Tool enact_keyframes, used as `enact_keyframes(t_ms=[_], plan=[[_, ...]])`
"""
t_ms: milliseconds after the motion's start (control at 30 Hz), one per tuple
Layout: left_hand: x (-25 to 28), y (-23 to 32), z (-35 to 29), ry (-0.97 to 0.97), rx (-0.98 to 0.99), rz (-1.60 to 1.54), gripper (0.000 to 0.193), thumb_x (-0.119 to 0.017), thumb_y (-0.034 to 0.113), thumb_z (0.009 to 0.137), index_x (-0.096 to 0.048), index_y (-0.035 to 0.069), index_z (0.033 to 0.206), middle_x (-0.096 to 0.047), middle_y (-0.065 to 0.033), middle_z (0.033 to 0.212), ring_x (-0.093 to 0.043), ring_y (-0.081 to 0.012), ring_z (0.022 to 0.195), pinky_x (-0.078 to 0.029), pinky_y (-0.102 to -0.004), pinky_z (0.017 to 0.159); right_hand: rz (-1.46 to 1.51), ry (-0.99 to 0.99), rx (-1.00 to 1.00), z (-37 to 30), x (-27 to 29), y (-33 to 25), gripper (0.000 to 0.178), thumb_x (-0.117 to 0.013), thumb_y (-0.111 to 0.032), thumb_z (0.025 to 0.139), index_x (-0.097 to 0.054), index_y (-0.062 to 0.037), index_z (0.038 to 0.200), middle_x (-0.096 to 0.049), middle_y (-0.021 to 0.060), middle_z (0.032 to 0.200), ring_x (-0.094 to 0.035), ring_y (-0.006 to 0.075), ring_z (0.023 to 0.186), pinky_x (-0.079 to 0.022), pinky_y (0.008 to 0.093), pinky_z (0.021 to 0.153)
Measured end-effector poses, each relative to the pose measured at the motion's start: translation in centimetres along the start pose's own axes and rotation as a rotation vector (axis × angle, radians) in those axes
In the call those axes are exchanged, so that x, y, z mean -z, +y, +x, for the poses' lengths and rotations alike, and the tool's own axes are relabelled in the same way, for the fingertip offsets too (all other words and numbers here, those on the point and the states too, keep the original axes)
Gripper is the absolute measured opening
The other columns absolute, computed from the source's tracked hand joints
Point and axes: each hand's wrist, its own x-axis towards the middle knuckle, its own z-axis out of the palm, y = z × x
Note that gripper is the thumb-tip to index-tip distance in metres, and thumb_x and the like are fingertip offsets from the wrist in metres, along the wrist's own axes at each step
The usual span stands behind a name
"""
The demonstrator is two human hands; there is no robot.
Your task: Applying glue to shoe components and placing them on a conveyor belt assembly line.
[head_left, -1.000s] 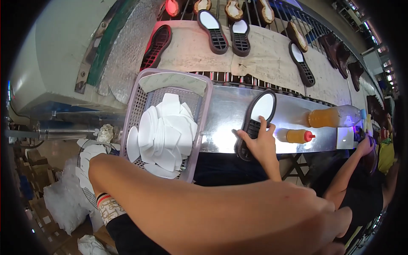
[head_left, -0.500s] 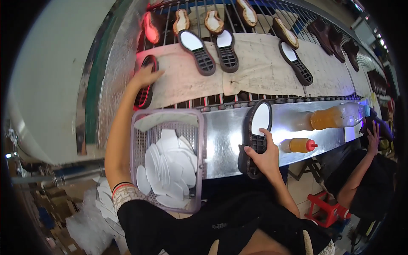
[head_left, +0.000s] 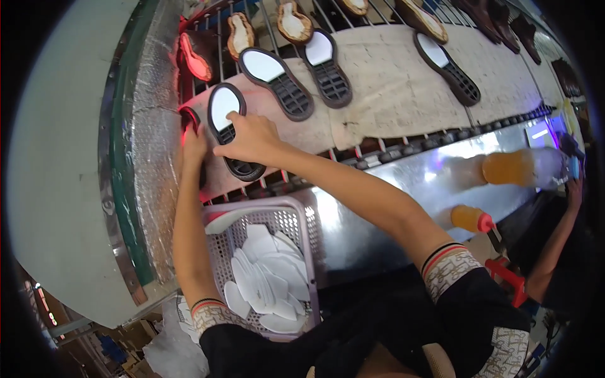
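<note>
My right hand (head_left: 253,140) grips a dark shoe sole (head_left: 243,169) by its sides, over the cloth at the left end of the conveyor. A white pad (head_left: 224,101) covers that sole's far end; black grid ribs show in the rest. Just left of it, my left hand (head_left: 194,150) is closed on another dark sole (head_left: 190,116), lit red and mostly hidden by the hand. More padded soles lie to the right: one close by (head_left: 277,83), one beside it (head_left: 328,69), and one further off (head_left: 449,68).
Shoe uppers, bottoms up (head_left: 294,24), rest on the conveyor rods. A lilac basket (head_left: 307,220) of white pads (head_left: 268,274) stands nearer me. On the metal ledge (head_left: 384,183) lie a large bottle (head_left: 507,169) and a small red-capped bottle (head_left: 467,218). Another person's arm (head_left: 558,242) is at the right.
My right hand has carried its padded sole from above the metal ledge left and away onto the cloth. My left hand has closed on the leftmost sole. The view has swung left.
</note>
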Motion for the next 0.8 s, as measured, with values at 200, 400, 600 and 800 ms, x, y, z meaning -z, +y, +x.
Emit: enact_keyframes(t_ms=[200,400,600,800], plan=[[-0.6,3.5,8.2,0.229,0.162,-0.715,0.074,-0.051,0.055,0.084,-0.038,0.002,0.135,-0.043,-0.0132,0.135,-0.041,-0.0261,0.122,-0.029,-0.0372,0.102,-0.197,0.015,-0.041,4.6,-8.1,1.6,0.073,-0.069,-0.050,0.066,-0.047,-0.0066,0.121,-0.055,0.0202,0.098,-0.061,0.0336,0.085,-0.049,0.0431,0.066],[-1.7,8.4,16.2,0.070,0.411,-0.935,0.116,-0.078,0.055,0.055,-0.024,-0.002,0.139,-0.032,-0.0179,0.141,-0.035,-0.0281,0.126,-0.031,-0.0389,0.101,-0.315,0.095,-0.018,4.3,-8.7,2.9,0.074,-0.065,-0.049,0.071,-0.042,-0.0080,0.128,-0.051,0.0168,0.096,-0.060,0.0295,0.078,-0.049,0.0386,0.062],[-1.2,6.4,19.2,-0.089,0.332,-0.427,0.091,-0.081,0.048,0.051,-0.050,-0.013,0.111,-0.061,-0.0185,0.105,-0.060,-0.0270,0.099,-0.047,-0.0348,0.080,-0.275,0.064,-0.007,5.1,-9.5,2.4,0.075,-0.066,-0.045,0.072,-0.040,-0.0052,0.130,-0.051,0.0197,0.094,-0.060,0.0308,0.075,-0.049,0.0406,0.059],[-0.5,11.2,13.0,0.164,0.358,0.017,0.106,-0.075,0.054,0.053,-0.032,-0.009,0.126,-0.044,-0.0283,0.125,-0.051,-0.0384,0.111,-0.044,-0.0425,0.092,-0.246,0.037,-0.046,9.0,-8.4,1.9,0.071,-0.063,-0.044,0.072,-0.041,-0.0040,0.127,-0.054,0.0228,0.095,-0.061,0.0356,0.074,-0.048,0.0452,0.062]])
